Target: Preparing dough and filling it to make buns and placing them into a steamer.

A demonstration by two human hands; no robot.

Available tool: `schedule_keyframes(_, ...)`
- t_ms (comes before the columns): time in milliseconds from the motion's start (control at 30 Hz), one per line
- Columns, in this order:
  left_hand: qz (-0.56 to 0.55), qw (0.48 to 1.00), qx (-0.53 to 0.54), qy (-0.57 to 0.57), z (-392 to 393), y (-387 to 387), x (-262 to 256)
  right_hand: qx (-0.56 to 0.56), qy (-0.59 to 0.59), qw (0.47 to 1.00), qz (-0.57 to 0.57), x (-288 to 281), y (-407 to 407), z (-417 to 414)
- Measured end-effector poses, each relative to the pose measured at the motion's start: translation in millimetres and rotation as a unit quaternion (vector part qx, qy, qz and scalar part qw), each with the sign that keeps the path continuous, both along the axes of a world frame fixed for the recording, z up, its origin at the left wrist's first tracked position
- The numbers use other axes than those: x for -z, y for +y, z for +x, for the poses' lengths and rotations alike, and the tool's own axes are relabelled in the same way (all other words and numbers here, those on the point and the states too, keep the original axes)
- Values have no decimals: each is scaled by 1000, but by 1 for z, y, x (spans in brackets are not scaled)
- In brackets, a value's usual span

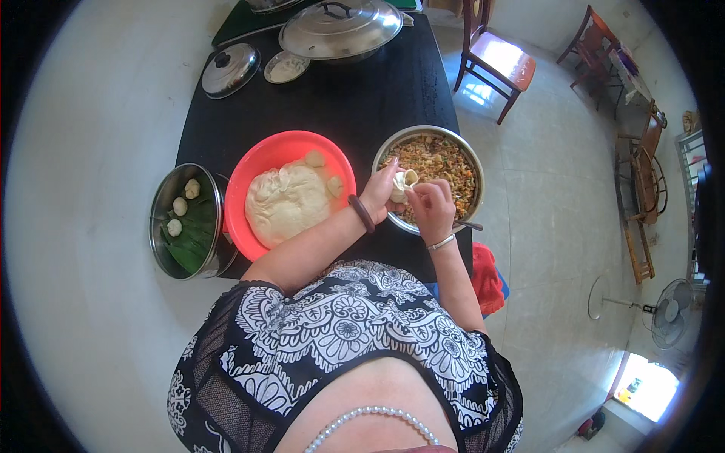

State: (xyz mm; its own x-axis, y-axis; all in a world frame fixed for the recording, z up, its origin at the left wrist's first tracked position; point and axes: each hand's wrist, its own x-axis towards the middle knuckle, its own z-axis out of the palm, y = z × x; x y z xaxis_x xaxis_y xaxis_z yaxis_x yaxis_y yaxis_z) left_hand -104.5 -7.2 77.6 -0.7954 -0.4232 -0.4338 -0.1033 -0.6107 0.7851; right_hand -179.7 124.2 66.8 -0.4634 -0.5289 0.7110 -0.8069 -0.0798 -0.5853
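My left hand (380,191) cradles a small dough wrapper (400,186) gathered into a cup, its top partly open. The fingers of my right hand (433,206) pinch the wrapper's edge. Both hands are over the near left part of a steel bowl of chopped filling (437,154). A spoon handle (468,225) sticks out over the bowl's near rim. To the left, a red plastic basin (233,187) holds a large mass of soft dough (286,198) and two small flat dough pieces (315,158). Whatever lies inside the wrapper is hard to make out.
Farther left stands a steel pot (154,226) lined with green leaves (190,249), with several small buns inside. Toward the table's far end are a small pot lid (231,71), a dish of white powder (287,68) and a large domed lid (341,31). A wooden chair (504,59) stands beyond the right edge.
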Motion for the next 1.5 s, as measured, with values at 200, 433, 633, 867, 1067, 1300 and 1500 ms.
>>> schedule_keyframes(200,-2,999,14,28,4,-4,3,36,-159,986,25,-4,-2,-1)
schedule_keyframes(433,-3,1000,3,17,2,-1,1,0,-136,991,-13,8,-6,4)
schedule_keyframes(633,-13,999,43,-18,5,-7,-1,1,29,999,-14,-2,-1,2)
schedule_keyframes(867,-41,991,125,-32,10,-15,-6,28,-137,990,8,-14,-1,1)
schedule_keyframes(1067,-55,988,142,-39,8,-17,-9,-43,-77,995,-45,3,-3,-4)
schedule_keyframes(1300,32,990,76,114,5,-18,-19,22,-55,996,-68,-1,2,-10)
schedule_keyframes(1500,120,972,170,105,4,-17,-1,-46,83,994,-48,-22,5,-10)
